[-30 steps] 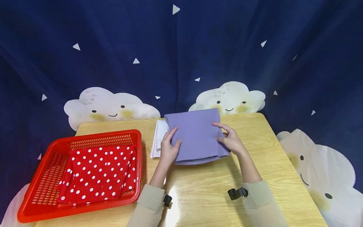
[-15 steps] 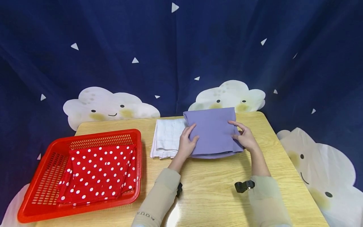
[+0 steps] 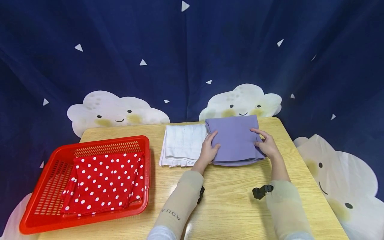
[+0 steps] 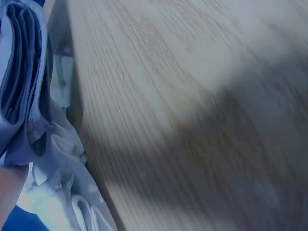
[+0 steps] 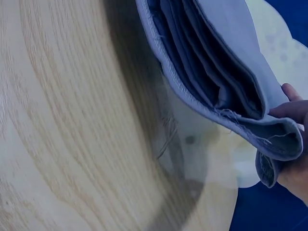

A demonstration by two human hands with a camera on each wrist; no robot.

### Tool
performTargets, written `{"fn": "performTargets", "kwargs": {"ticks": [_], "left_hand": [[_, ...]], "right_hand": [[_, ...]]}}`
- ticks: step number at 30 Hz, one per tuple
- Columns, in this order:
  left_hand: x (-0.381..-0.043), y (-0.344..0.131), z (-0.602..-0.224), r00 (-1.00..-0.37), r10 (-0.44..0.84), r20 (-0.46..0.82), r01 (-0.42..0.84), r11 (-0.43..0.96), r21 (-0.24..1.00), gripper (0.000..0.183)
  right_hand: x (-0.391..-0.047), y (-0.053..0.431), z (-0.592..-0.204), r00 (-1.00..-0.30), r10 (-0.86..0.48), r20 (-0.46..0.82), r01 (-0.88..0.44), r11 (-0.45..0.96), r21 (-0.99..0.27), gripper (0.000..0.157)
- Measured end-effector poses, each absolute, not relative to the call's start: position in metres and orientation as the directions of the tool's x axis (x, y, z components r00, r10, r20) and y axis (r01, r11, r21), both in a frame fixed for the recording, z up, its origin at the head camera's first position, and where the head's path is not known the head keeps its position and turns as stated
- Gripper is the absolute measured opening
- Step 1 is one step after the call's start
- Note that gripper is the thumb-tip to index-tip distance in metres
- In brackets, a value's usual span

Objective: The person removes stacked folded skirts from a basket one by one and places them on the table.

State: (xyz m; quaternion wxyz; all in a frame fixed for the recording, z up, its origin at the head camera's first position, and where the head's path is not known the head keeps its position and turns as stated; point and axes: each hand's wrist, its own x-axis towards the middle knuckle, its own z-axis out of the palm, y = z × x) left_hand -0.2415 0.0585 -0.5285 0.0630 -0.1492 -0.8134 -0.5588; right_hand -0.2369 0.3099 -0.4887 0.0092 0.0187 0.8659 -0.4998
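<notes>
A folded purple cloth (image 3: pixel 235 140) lies between my two hands toward the back right of the table. My left hand (image 3: pixel 208 150) grips its left side, index finger and thumb showing on top. On the opposite side my right hand (image 3: pixel 268 146) holds the edge, with the other fingers hidden underneath. Several layers with a frayed, stitched hem show along the near side of the purple cloth (image 5: pixel 211 72) in the right wrist view, above a shadow on the wood. Just left of it, a folded white cloth (image 3: pixel 183 143) lies flat, partly overlapped by my left hand.
A red plastic basket (image 3: pixel 146 180) stands at the left, with a red polka-dot cloth (image 3: pixel 105 180) folded inside. Everything rests on a light wooden table (image 3: pixel 228 203). Behind it hangs a dark blue curtain (image 3: pixel 144 30) with printed clouds.
Both hands have carried the purple cloth to the right and lowered it slightly, uncovering the white cloth. The basket and the polka-dot cloth stay where they were.
</notes>
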Motion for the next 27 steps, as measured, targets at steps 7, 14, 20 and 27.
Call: {"fn": "performTargets", "kwargs": {"ticks": [7,14,20,27], "left_hand": [[-0.241,0.07,-0.535,-0.954,0.235,0.187,0.262,0.347,0.901,0.058],[-0.236,0.076,-0.538,-0.963,0.234,0.134,0.211,0.345,0.914,0.057],[-0.234,0.081,-0.541,-0.972,0.216,0.097,0.168,0.339,0.926,0.057],[-0.235,0.088,-0.547,-0.968,0.249,0.032,0.121,0.352,0.928,0.058]], "right_hand": [[-0.237,0.321,-0.501,-0.996,0.06,-0.066,0.087,0.511,-0.855,0.062],[-0.237,0.328,-0.508,-0.994,0.075,-0.08,0.108,0.526,-0.844,0.061],[-0.239,0.333,-0.511,-0.991,0.085,-0.1,0.13,0.53,-0.838,0.062],[-0.243,0.34,-0.516,-0.984,0.13,-0.123,0.175,0.558,-0.811,0.062]]}}
